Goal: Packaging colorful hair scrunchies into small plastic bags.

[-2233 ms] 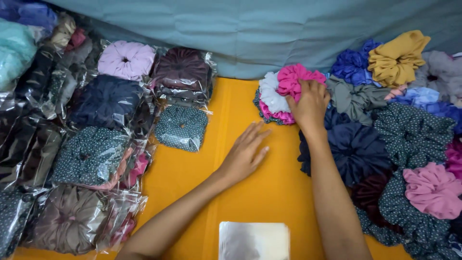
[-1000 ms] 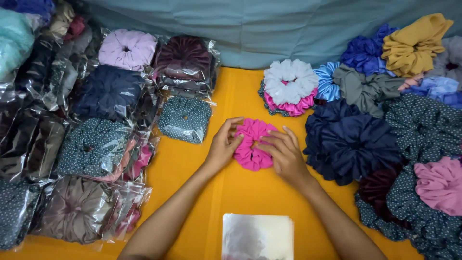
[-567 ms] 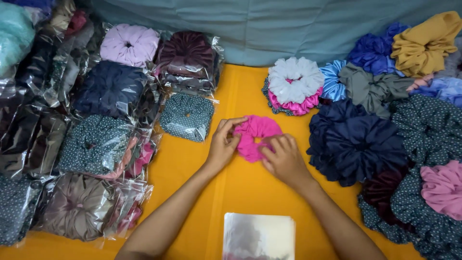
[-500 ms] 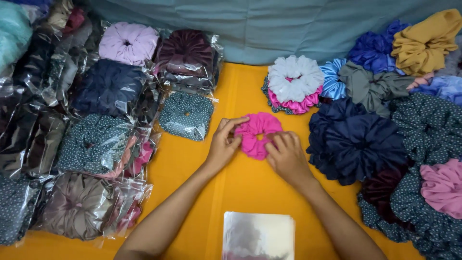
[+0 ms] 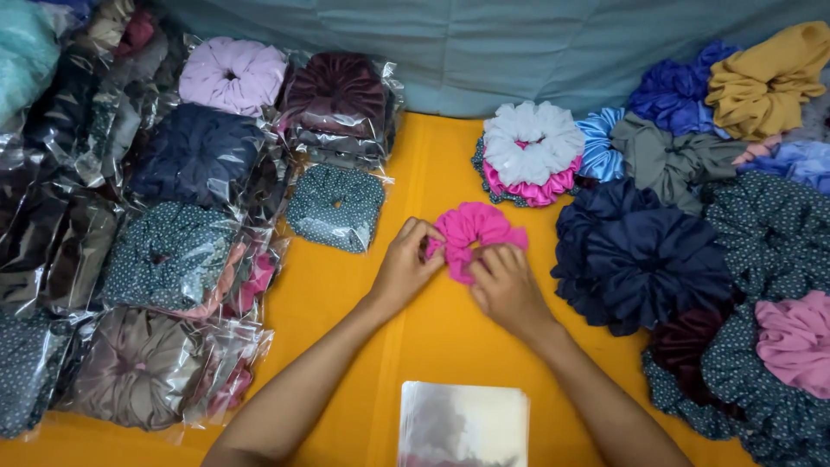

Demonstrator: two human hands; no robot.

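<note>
On the yellow surface (image 5: pixel 432 346), both hands, left hand (image 5: pixel 406 270) and right hand (image 5: pixel 508 290), pinch the pink scrunchie (image 5: pixel 475 232) in the open middle strip. Clear bags (image 5: pixel 462 424) lie near the front edge; bagged scrunchies (image 5: pixel 199 164) crowd the left.

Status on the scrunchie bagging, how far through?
Done: bagged scrunchies are piled on the left of the yellow table. In hand: the left hand and right hand both grip a pink scrunchie, not bagged. Left: a loose scrunchie heap on the right, and a stack of clear bags near the front edge.
</note>
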